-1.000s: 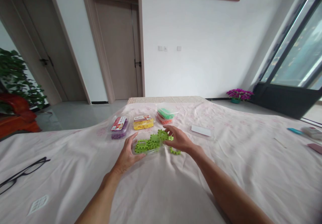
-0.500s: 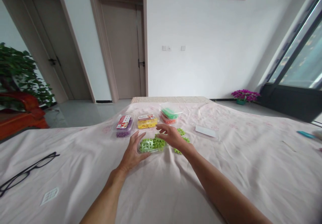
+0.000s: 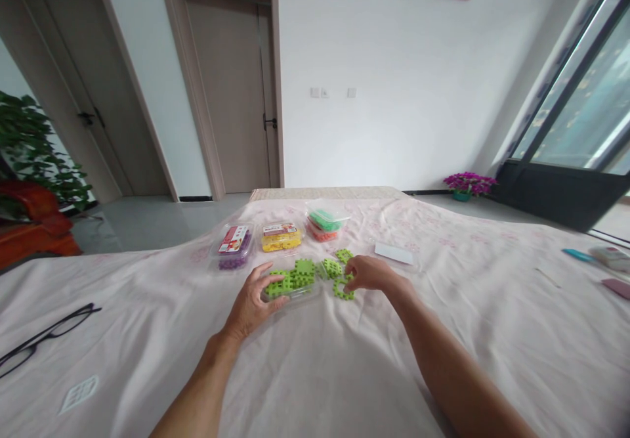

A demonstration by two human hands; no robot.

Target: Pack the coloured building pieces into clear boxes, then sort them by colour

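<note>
You have a clear plastic tray heaped with bright green notched puzzle pieces lying flat on the pink sheet. More green pieces lie loose just right of it.

On the pink cloth I count four clear plastic boxes of small blocks, purple, yellow, green over orange and bright green, three loose bright green block pieces, one white card, one pair of black glasses and two bare hands.
</note>
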